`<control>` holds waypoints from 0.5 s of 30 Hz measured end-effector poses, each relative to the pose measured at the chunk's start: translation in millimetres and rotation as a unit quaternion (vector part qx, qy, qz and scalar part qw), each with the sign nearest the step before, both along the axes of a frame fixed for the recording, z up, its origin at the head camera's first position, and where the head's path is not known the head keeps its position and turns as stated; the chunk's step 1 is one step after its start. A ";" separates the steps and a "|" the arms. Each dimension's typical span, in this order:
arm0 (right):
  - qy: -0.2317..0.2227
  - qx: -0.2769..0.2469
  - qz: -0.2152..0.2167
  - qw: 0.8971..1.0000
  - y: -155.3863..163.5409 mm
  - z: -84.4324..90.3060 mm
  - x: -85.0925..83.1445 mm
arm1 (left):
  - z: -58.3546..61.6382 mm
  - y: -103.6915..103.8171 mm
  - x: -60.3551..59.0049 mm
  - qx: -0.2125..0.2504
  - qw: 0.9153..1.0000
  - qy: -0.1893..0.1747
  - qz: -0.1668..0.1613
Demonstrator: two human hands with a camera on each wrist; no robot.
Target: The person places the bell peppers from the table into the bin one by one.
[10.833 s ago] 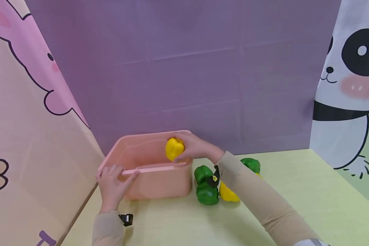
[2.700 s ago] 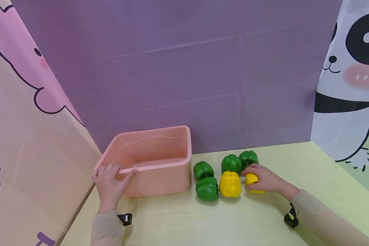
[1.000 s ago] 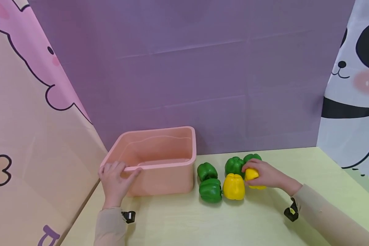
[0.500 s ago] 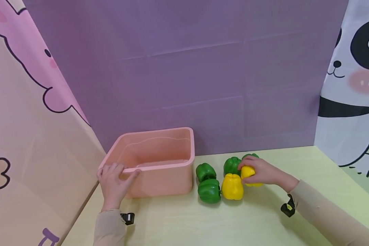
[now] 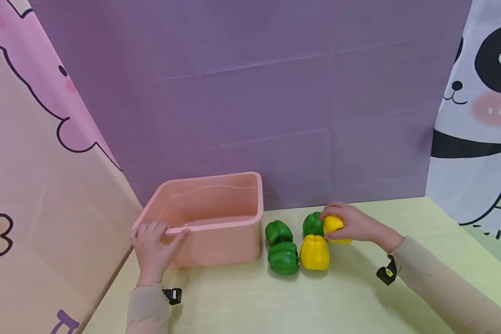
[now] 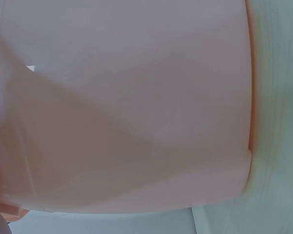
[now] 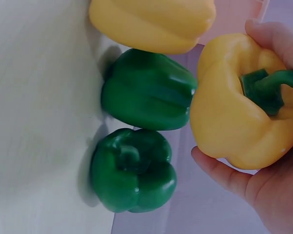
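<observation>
Head: left grip point(image 5: 155, 248) holds bin point(image 5: 223, 245).

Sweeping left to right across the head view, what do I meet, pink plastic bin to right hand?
Pink plastic bin, nearest green bell pepper, loose yellow bell pepper, gripped yellow bell pepper in the right hand; overlaps omitted.

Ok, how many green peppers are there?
4: a green pepper beside the box, a second nearer the camera, a third behind the standing yellow pepper, a fourth beyond the right hand, seen only from the right wrist. More could hide inside the box.
</observation>
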State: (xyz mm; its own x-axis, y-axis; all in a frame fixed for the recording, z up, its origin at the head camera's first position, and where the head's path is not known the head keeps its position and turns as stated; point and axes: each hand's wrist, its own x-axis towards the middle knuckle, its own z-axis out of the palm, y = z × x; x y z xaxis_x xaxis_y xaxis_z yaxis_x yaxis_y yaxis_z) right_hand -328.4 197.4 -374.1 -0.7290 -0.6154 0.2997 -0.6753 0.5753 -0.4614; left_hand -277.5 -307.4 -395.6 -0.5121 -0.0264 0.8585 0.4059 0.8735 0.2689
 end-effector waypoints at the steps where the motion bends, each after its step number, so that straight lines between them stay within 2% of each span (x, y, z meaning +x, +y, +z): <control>1: 0.001 -0.001 -0.002 1.000 -1.1 1.2 -0.1 | 0.0 -0.1 0.0 0.000 1.000 0.000 0.000; 15: 0.001 -0.016 -0.005 1.000 -16.0 5.9 -8.1 | -0.2 -0.2 -0.7 -0.002 1.000 0.008 0.001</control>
State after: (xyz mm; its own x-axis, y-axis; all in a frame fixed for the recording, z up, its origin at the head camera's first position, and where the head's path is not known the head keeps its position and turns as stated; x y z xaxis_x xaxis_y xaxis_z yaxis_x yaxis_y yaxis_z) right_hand -336.5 181.5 -368.2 -0.7341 -0.5989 0.3199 -0.6708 0.5665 -0.4787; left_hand -278.2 -307.5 -395.8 -0.4989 -0.0231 0.8664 0.4087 0.8752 0.2587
